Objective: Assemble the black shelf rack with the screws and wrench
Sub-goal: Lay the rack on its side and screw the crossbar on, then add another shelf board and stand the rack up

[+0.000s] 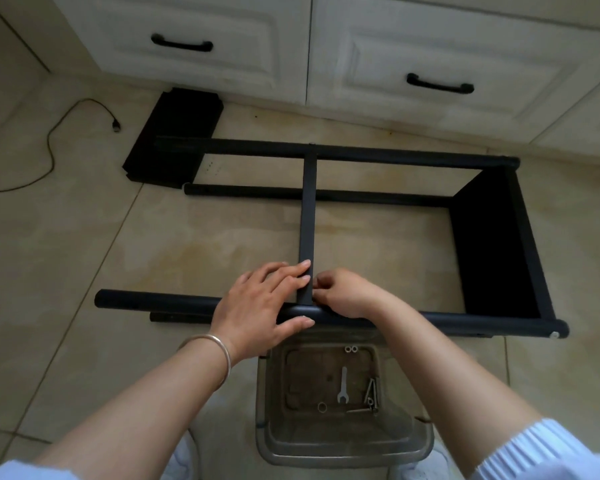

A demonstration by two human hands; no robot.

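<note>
hands at crossbar joint on black shelf rack point(492, 237)
left hand point(264, 303) spread flat over crossbar point(307, 220) and tube; right hand point(343, 294) curled, seemingly pinching something unseen; wrench point(343, 384) and screws point(371, 393) in tray point(343, 445).

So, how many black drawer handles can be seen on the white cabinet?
2: one handle on the left drawer, one handle on the right drawer. Others may lie outside the view.

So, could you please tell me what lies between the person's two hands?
In the head view, the black crossbar runs down between the left hand and right hand, meeting the front tube.
</note>
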